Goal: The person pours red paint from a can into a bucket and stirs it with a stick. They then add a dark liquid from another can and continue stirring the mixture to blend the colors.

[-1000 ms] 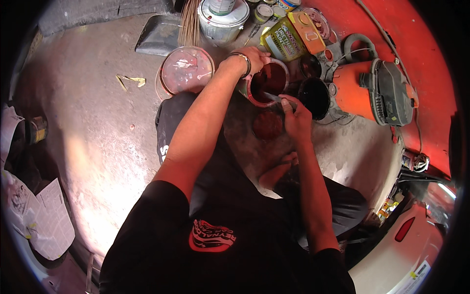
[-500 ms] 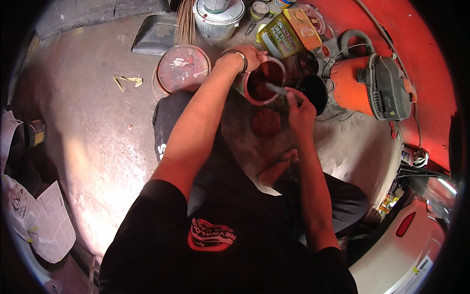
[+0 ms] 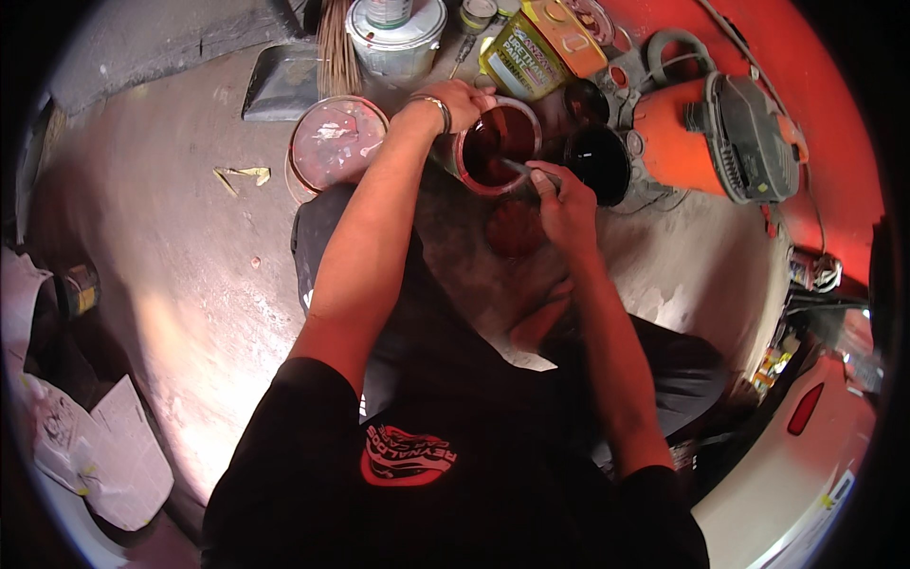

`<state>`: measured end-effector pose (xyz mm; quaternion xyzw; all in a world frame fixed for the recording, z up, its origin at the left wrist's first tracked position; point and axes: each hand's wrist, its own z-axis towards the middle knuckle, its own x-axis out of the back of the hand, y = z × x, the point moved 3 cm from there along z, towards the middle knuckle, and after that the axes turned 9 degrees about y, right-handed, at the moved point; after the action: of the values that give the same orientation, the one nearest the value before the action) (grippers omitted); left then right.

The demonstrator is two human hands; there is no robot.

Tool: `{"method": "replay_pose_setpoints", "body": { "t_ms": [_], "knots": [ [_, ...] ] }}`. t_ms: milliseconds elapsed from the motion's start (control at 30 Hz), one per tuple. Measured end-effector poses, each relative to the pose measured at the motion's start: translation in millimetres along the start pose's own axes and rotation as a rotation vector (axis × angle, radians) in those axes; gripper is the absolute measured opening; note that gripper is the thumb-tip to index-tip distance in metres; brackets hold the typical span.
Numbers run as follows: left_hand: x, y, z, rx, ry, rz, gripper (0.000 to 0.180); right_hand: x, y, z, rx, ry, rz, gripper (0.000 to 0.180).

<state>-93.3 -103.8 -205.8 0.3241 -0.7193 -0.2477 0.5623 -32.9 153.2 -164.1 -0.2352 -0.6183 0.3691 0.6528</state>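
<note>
A paint can (image 3: pixel 462 163) with dark red paint inside stands tilted in front of me. My left hand (image 3: pixel 459 104) is closed on its far left rim and steadies it. With closed fingers, my right hand (image 3: pixel 569 199) grips a grey stirring stick (image 3: pixel 517 167). The stick's far end reaches into the can, and its tip is hard to make out against the paint. Below the can, a round dark red patch (image 3: pixel 513 228) shows on the floor. Just right of the can stands an open black container (image 3: pixel 621 161).
A round paint-smeared lid (image 3: pixel 332 142) lies to the left, near a dustpan (image 3: pixel 280 81) and a stick broom (image 3: pixel 339 47). Behind stand a white pail (image 3: pixel 398 47) and a yellow-green thinner tin (image 3: pixel 526 62). An orange and black machine (image 3: pixel 682 142) sits at right.
My view has shifted, so the can and both hands sit farther left and higher. The stick stays in my right hand, and less of its pale length shows over the paint.
</note>
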Motion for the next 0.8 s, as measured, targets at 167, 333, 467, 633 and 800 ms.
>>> {"method": "replay_pose_setpoints", "body": {
  "t_ms": [167,333,467,633,800],
  "knots": [
    [-3,-20,8,0.008,-0.070,-0.096,0.050,-2,7,5,0.053,0.004,0.044,0.020],
    [4,-15,3,0.003,-0.090,-0.187,0.050,7,-22,-3,0.400,-0.202,-0.093,0.021],
    [4,-19,11,-0.065,-0.120,-0.270,0.048,5,-36,13,0.593,-0.119,-0.205,0.024],
    [6,-51,22,-0.044,-0.124,-0.293,0.048,-16,-26,18,0.648,-0.138,-0.173,0.030],
    [11,-52,21,-0.006,-0.090,-0.239,0.047,-13,-18,-17,0.602,-0.320,-0.249,0.021]
  ]
}}
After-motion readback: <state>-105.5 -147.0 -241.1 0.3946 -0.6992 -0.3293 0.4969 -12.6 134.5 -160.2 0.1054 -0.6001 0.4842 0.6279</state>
